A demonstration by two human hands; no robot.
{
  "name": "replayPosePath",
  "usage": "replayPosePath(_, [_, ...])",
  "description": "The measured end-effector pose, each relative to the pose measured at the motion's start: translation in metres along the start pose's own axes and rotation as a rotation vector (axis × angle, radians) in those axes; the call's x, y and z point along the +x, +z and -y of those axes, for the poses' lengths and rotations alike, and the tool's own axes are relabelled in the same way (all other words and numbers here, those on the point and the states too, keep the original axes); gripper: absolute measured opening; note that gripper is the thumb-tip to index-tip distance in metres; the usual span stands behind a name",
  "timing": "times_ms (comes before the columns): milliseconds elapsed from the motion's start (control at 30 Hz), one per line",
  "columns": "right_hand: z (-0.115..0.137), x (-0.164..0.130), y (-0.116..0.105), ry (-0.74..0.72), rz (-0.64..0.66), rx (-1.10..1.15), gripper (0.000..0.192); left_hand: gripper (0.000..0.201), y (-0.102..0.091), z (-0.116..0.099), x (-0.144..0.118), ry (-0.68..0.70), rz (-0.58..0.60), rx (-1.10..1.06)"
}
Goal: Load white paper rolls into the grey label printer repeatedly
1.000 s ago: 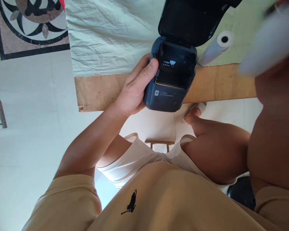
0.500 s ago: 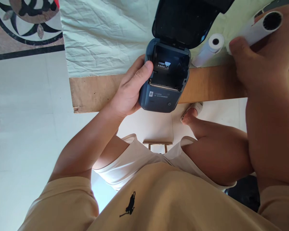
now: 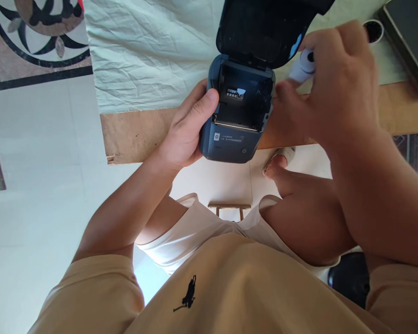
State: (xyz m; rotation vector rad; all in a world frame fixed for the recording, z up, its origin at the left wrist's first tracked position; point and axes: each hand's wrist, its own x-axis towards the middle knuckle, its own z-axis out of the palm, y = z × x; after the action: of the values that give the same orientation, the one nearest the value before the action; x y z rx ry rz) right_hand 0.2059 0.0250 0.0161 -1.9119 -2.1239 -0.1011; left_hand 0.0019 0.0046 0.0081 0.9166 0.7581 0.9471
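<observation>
My left hand (image 3: pixel 190 125) grips a dark blue portable label printer (image 3: pixel 235 111) by its left side, thumb on top. The printer's black lid (image 3: pixel 261 32) is swung up, and its paper bay shows a small printed label inside. My right hand (image 3: pixel 337 88) is around a small white paper roll (image 3: pixel 302 68), thumb and fingers apart on either side of it. Whether they touch the roll I cannot tell. Behind that hand, a larger paper roll (image 3: pixel 374 31) with a dark core is mostly hidden.
A pale green cloth (image 3: pixel 149 55) covers the wooden table, whose bare front edge (image 3: pixel 135 134) shows. At the far right lies a dark flat box-like object (image 3: pixel 411 37). My legs and a wooden stool (image 3: pixel 230 206) are below the edge.
My right hand has let go of the larger paper roll, leaving it on the cloth, and has moved left to the small roll. My left hand and the printer have barely moved.
</observation>
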Motion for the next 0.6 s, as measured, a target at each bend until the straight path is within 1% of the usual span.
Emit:
replayPosePath(33, [0.002, 0.003, 0.003, 0.023, 0.039, -0.014, 0.048, 0.029, 0.000, 0.000, 0.000, -0.004, 0.001, -0.006])
replayPosePath(100, [0.003, 0.006, 0.007, 0.028, 0.052, -0.004, 0.047, 0.028, 0.000, 0.000, 0.000, 0.001, -0.002, -0.014])
replayPosePath(167, [0.002, 0.006, 0.008, -0.027, 0.069, 0.027, 0.039, 0.026, 0.001, -0.001, -0.001, 0.023, -0.007, -0.023])
replayPosePath(267, [0.000, 0.001, 0.006, -0.148, 0.115, 0.098, 0.027, 0.020, 0.002, -0.002, -0.002, 0.046, -0.009, -0.061])
replayPosePath(333, [0.000, -0.003, 0.008, -0.178, 0.089, 0.135, 0.028, 0.016, 0.002, -0.002, -0.003, 0.052, -0.008, -0.087])
replayPosePath(400, [0.000, -0.004, 0.012, -0.172, 0.028, 0.161, 0.034, 0.015, 0.002, -0.001, -0.003, 0.059, -0.007, -0.103])
replayPosePath(500, [-0.002, -0.004, 0.017, -0.163, -0.037, 0.181, 0.036, 0.015, 0.002, 0.001, -0.003, 0.066, -0.011, -0.111])
replayPosePath(600, [-0.007, -0.006, 0.011, -0.180, -0.071, 0.195, 0.047, 0.015, 0.002, 0.001, -0.002, 0.058, -0.021, -0.113])
